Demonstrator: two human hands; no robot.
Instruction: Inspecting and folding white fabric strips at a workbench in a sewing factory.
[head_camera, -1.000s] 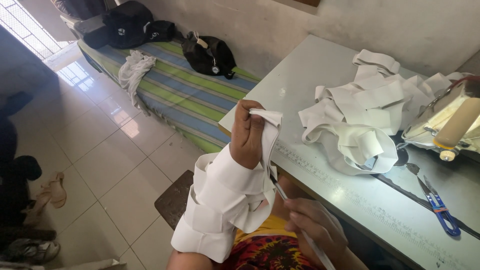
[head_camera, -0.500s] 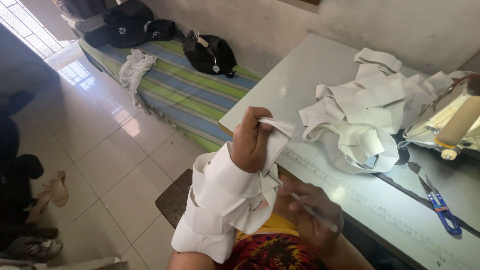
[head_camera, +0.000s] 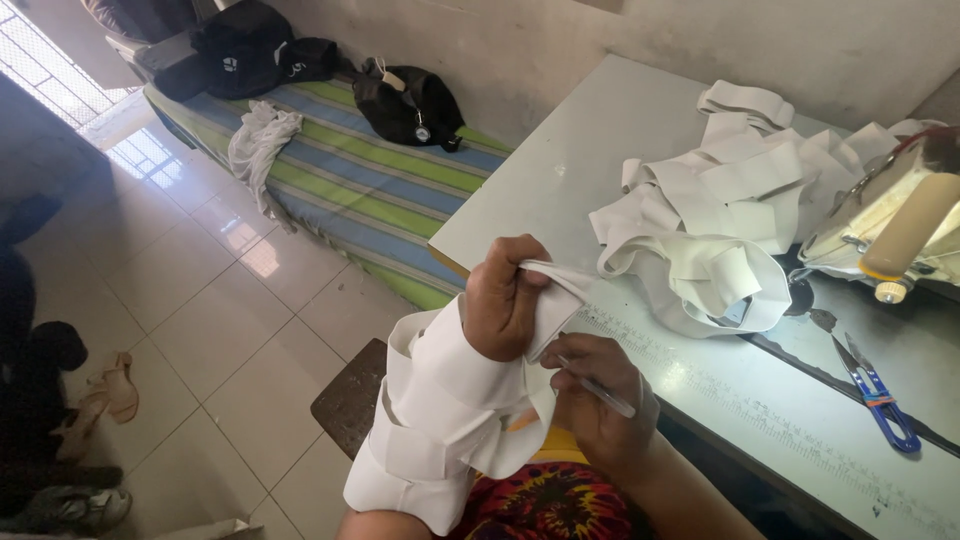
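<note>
My left hand (head_camera: 503, 300) is raised in front of me, fingers closed on the end of a white fabric band (head_camera: 557, 290). Several loops of the same white band (head_camera: 440, 410) are wound around my left forearm. Just below and to the right, my right hand (head_camera: 592, 395) grips a thin pen (head_camera: 600, 388), its tip close to the band. Both hands hover at the near edge of the pale table (head_camera: 560, 170).
A heap of white fabric bands (head_camera: 720, 215) lies on the table. A sewing machine with a tan roller (head_camera: 905, 235) stands at the right, blue-handled snips (head_camera: 880, 395) near it. A striped mattress (head_camera: 340, 185) with black bags (head_camera: 410, 100) lies left, over tiled floor.
My left hand has dropped slightly and holds the band end lower. My right hand rose from near my lap to just under the left hand, bringing the pen close to the band.
</note>
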